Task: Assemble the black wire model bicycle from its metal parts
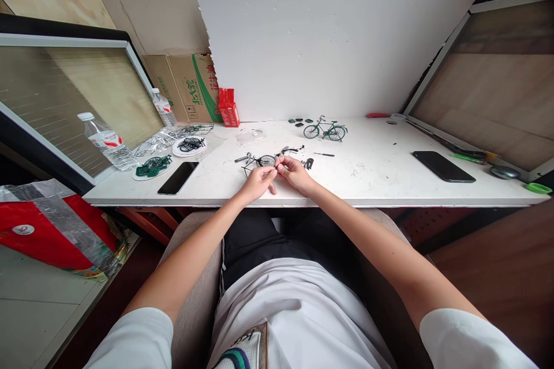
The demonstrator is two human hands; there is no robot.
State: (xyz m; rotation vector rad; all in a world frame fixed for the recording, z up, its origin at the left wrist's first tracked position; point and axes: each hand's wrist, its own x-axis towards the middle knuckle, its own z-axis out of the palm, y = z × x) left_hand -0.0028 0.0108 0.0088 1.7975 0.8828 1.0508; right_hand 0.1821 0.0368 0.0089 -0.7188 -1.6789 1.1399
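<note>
My left hand [258, 181] and my right hand [293, 172] meet above the front of the white table, fingertips pinched together. Whatever sits between the fingertips is too small to make out. Just beyond them lie black model bicycle parts, among them a spoked wheel [266, 160]. A curved black part [291, 150] rests past my right fingers, and a small dark part [309, 164] is beside that hand. Farther back stands an assembled green model bicycle [325, 128]. A thin dark tool [324, 154] lies to the right of the parts.
At left are a phone [178, 177], a dish of green parts [153, 167], a dish of black parts [189, 145] and a water bottle [108, 141]. A red box [228, 108] stands behind. Another phone [444, 166] lies right. A white board [341, 40] leans at the back.
</note>
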